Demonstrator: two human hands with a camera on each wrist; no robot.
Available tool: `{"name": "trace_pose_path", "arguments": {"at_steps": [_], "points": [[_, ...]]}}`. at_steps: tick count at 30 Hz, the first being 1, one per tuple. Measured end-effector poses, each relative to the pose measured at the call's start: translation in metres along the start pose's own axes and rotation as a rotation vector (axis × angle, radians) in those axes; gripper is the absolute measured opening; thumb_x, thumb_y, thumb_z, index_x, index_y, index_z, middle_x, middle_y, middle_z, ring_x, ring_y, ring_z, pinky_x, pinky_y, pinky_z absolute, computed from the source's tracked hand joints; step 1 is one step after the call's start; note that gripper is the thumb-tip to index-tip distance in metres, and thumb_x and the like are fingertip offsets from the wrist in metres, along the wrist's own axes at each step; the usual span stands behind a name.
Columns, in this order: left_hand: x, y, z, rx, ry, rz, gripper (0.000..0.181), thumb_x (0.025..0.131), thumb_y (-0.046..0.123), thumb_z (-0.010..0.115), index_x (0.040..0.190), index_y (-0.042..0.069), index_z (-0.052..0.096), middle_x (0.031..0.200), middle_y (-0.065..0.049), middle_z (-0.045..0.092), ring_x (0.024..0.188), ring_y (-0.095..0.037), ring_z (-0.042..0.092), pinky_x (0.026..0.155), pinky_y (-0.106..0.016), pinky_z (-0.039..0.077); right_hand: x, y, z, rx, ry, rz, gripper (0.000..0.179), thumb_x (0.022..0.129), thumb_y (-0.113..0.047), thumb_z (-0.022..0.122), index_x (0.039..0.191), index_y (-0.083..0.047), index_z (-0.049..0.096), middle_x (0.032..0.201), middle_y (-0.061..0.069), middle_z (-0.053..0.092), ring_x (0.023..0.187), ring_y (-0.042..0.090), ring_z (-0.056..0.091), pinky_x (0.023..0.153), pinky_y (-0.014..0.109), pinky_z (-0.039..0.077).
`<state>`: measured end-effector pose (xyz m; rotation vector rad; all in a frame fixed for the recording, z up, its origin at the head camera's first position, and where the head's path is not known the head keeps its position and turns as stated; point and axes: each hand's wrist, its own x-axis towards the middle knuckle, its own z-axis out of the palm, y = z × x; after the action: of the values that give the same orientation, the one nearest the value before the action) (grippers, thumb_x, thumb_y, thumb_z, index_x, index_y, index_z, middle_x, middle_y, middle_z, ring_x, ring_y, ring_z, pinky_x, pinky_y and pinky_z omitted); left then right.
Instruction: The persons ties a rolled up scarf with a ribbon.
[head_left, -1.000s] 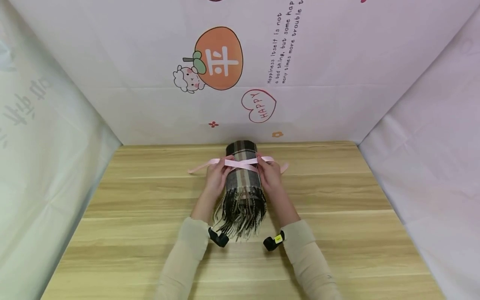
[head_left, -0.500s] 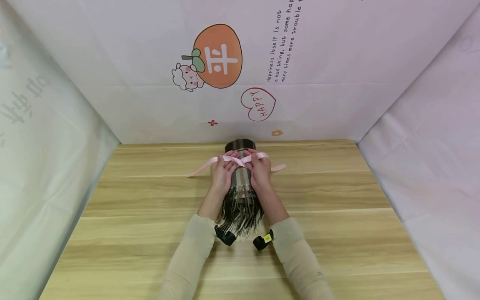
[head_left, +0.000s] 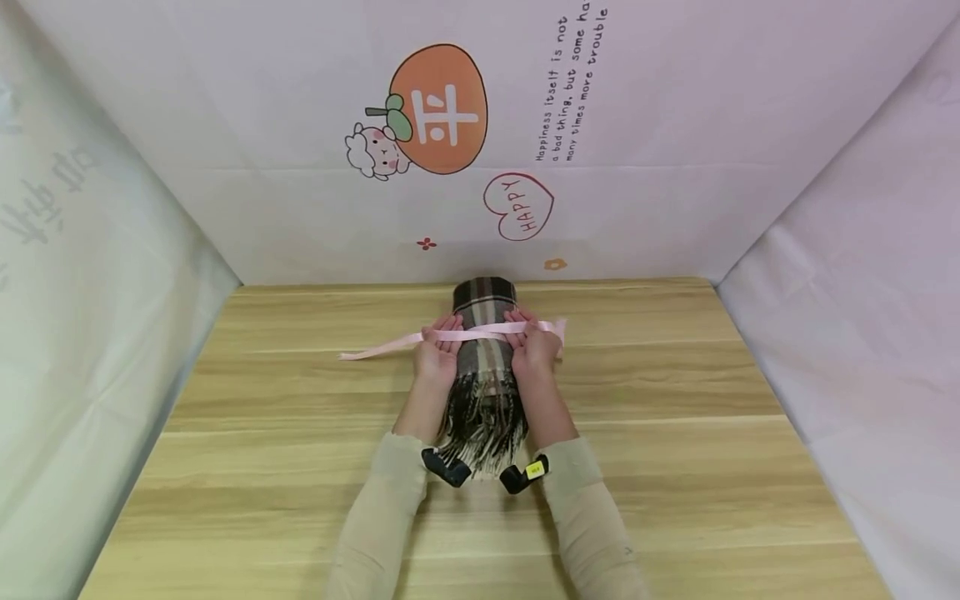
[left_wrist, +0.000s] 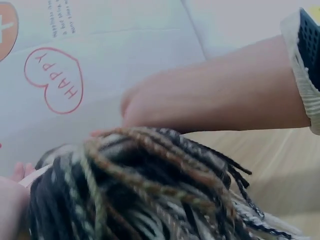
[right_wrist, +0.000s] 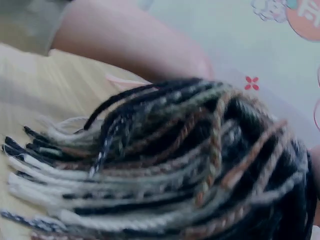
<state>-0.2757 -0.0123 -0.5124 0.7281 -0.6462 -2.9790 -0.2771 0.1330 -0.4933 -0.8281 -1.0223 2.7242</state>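
Observation:
A rolled plaid scarf [head_left: 483, 358] lies on the table, its dark fringe [head_left: 483, 425] toward the person. Across its middle runs a pink ribbon [head_left: 483, 332], crossed over on top. My left hand [head_left: 435, 354] pinches the ribbon at the scarf's left side, thumb on top, with a loose tail trailing left. On the opposite side my right hand [head_left: 534, 350] pinches the other end, whose tail hangs beyond the hand. Fringe [left_wrist: 135, 185] fills the left wrist view, and the right wrist view also shows mostly fringe [right_wrist: 165, 165]; both hide the fingers' work.
The wooden table [head_left: 262, 475] extends around the scarf. A printed white backdrop [head_left: 637, 217] rises right behind the scarf's far end, and white cloth walls [head_left: 862, 275] stand on both sides.
The hands came together over the scarf, crossing the ribbon, then drew apart to its sides. The ribbon now lies straighter and flatter, and its left tail reaches farther left.

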Motion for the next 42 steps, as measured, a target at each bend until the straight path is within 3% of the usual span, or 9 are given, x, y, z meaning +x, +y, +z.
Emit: {"name": "trace_pose_path", "arguments": {"at_steps": [6, 13, 19, 25, 29, 34, 37, 38, 42], "points": [[0.002, 0.002, -0.005, -0.078, 0.051, -0.006, 0.045, 0.109, 0.024, 0.022, 0.116, -0.009, 0.051, 0.09, -0.016, 0.064, 0.098, -0.027, 0.065, 0.108, -0.036, 0.047, 0.015, 0.002, -0.013, 0.079, 0.029, 0.055, 0.036, 0.105, 0.002, 0.033, 0.13, 0.011, 0.057, 0.104, 0.021, 0.073, 0.1, 0.026, 0.074, 0.092, 0.036, 0.056], [0.004, 0.006, -0.014, -0.146, 0.091, -0.015, 0.038, 0.108, 0.024, 0.02, 0.102, -0.002, 0.047, 0.096, -0.016, 0.056, 0.097, -0.028, 0.06, 0.112, -0.036, 0.043, 0.119, 0.046, -0.075, 0.237, 0.037, 0.075, 0.038, 0.092, 0.016, 0.034, 0.114, 0.011, 0.064, 0.103, 0.025, 0.072, 0.098, 0.033, 0.074, 0.084, 0.038, 0.06], [0.009, 0.011, -0.021, -0.188, 0.088, -0.018, 0.036, 0.107, 0.026, 0.023, 0.098, -0.001, 0.044, 0.093, -0.016, 0.052, 0.094, -0.029, 0.062, 0.114, -0.039, 0.04, 0.128, 0.044, -0.089, 0.299, -0.012, 0.112, 0.037, 0.086, 0.022, 0.039, 0.113, 0.014, 0.063, 0.105, 0.03, 0.069, 0.1, 0.037, 0.072, 0.086, 0.04, 0.059], [0.014, 0.009, -0.024, -0.176, 0.034, -0.057, 0.043, 0.106, 0.029, 0.019, 0.122, -0.004, 0.041, 0.126, -0.023, 0.049, 0.135, -0.036, 0.046, 0.118, -0.038, 0.035, 0.144, 0.052, -0.095, 0.29, -0.045, 0.094, 0.03, 0.095, 0.011, 0.045, 0.119, 0.009, 0.063, 0.113, 0.026, 0.07, 0.107, 0.033, 0.071, 0.092, 0.038, 0.057], [0.012, 0.007, -0.022, -0.155, -0.027, -0.074, 0.057, 0.105, 0.03, 0.015, 0.149, -0.004, 0.025, 0.158, -0.023, 0.031, 0.149, -0.032, 0.031, 0.121, -0.037, 0.029, 0.111, 0.04, -0.077, 0.241, -0.038, 0.079, 0.027, 0.102, -0.002, 0.048, 0.123, 0.011, 0.058, 0.118, 0.024, 0.069, 0.12, 0.031, 0.065, 0.102, 0.036, 0.052], [0.01, 0.005, -0.017, -0.099, -0.038, -0.068, 0.06, 0.106, 0.031, 0.017, 0.153, -0.005, 0.024, 0.16, -0.022, 0.029, 0.149, -0.03, 0.033, 0.122, -0.036, 0.028, 0.102, 0.036, -0.072, 0.268, -0.052, 0.076, 0.023, 0.103, -0.007, 0.046, 0.12, 0.008, 0.054, 0.118, 0.022, 0.068, 0.124, 0.031, 0.062, 0.106, 0.036, 0.049], [0.025, -0.001, -0.024, -0.053, -0.057, -0.066, 0.059, 0.104, 0.034, 0.027, 0.15, -0.004, 0.035, 0.156, -0.021, 0.039, 0.145, -0.026, 0.041, 0.119, -0.034, 0.034, 0.136, 0.048, -0.094, 0.343, -0.178, 0.066, 0.02, 0.1, -0.01, 0.055, 0.112, 0.005, 0.058, 0.114, 0.022, 0.069, 0.117, 0.03, 0.067, 0.101, 0.037, 0.053], [0.041, -0.007, -0.036, -0.069, -0.105, -0.071, 0.058, 0.102, 0.035, 0.036, 0.146, -0.002, 0.042, 0.151, -0.02, 0.046, 0.14, -0.025, 0.047, 0.116, -0.033, 0.039, 0.144, 0.052, -0.101, 0.363, -0.233, 0.057, 0.02, 0.097, -0.012, 0.059, 0.109, 0.004, 0.06, 0.112, 0.023, 0.069, 0.113, 0.03, 0.069, 0.097, 0.037, 0.055], [0.095, -0.023, -0.072, -0.063, -0.175, -0.079, 0.05, 0.095, 0.035, 0.053, 0.132, 0.001, 0.058, 0.135, -0.017, 0.061, 0.128, -0.022, 0.059, 0.108, -0.033, 0.047, 0.101, 0.033, -0.078, 0.268, -0.182, 0.028, 0.025, 0.098, -0.018, 0.058, 0.111, 0.003, 0.059, 0.1, 0.018, 0.067, 0.11, 0.026, 0.069, 0.098, 0.036, 0.054]]}}
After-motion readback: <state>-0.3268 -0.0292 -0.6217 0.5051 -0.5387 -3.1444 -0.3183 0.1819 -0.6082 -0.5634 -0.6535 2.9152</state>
